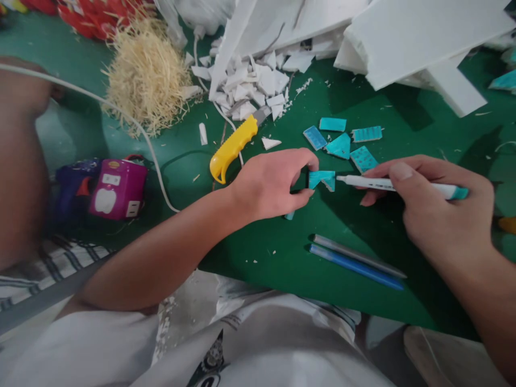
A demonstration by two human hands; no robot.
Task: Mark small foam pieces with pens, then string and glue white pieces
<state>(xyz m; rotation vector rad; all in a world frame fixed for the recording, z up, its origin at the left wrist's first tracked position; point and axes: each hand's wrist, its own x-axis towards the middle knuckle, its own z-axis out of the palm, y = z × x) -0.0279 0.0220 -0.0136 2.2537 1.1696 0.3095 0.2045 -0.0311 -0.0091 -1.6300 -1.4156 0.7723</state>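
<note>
My left hand (278, 183) pinches a small turquoise notched piece (321, 177) between thumb and index finger. A white marker with a turquoise end (374, 183) is gripped in my right hand (439, 204), its tip beside the right edge of that piece. Just beyond lie several turquoise pieces, among them a plain rectangle (332, 124), a striped one (367, 134) and a dotted one (363, 158). A yellow cutter (234, 150) rests past my left wrist. Nearer my body, a grey pen (358, 255) and a blue pen (357, 266) lie side by side.
White foam scraps (258, 83) and large foam sheets (427, 37) cover the far side. Straw-like shreds (147, 78), a white cable (149, 140) and a magenta box (119, 188) are at the left. Another person's arm (20, 161) reaches in at the left edge.
</note>
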